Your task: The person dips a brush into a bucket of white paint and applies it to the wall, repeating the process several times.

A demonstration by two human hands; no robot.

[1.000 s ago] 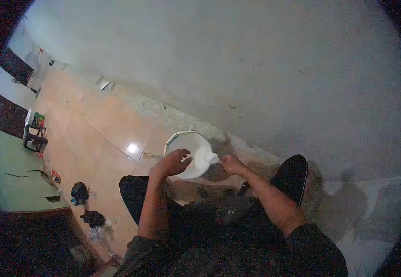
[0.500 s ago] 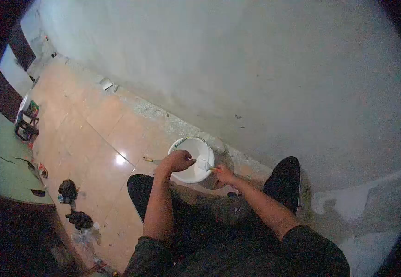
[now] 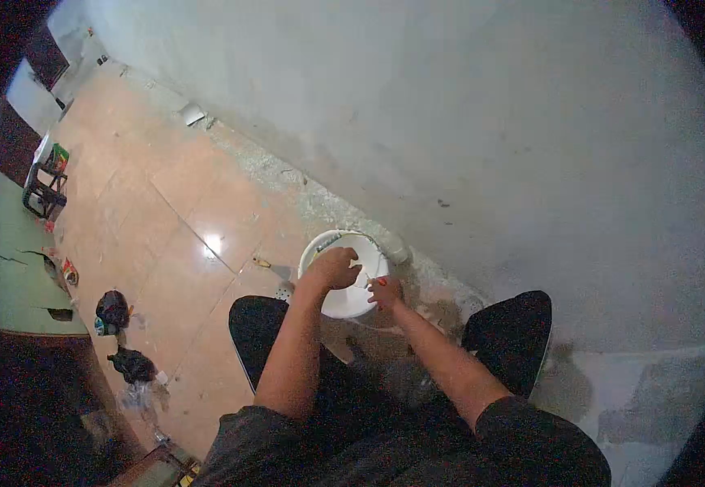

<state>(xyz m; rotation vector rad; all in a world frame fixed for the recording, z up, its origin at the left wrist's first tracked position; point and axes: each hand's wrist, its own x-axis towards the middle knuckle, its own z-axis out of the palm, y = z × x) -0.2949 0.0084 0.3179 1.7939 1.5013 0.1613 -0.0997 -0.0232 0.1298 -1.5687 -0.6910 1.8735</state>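
A round white bucket (image 3: 344, 310) stands on the floor between my knees, with whitish material inside. My left hand (image 3: 335, 269) reaches over its near-left part, fingers bent but apart, and nothing shows in them. At the bucket's right rim, my right hand (image 3: 386, 293) is closed around a small tool; an orange-red bit of its handle (image 3: 382, 281) shows. The tool's head is hard to make out inside the bucket. Left of the bucket lies another tool with a yellow handle (image 3: 262, 262), its far end in shadow.
A grey plastered wall (image 3: 482, 146) rises ahead, with rough rubble (image 3: 312, 195) along its foot. On the tiled floor (image 3: 150, 260) sit black plastic bags (image 3: 132, 366) at the left. A white piece (image 3: 192, 114) lies by the wall; a dark-framed item (image 3: 45, 191) stands far left.
My right hand has turned and moved in over the bucket's rim, hiding most of the tool. My left hand has shifted up and right, its fingers further apart. The view has shifted slightly.
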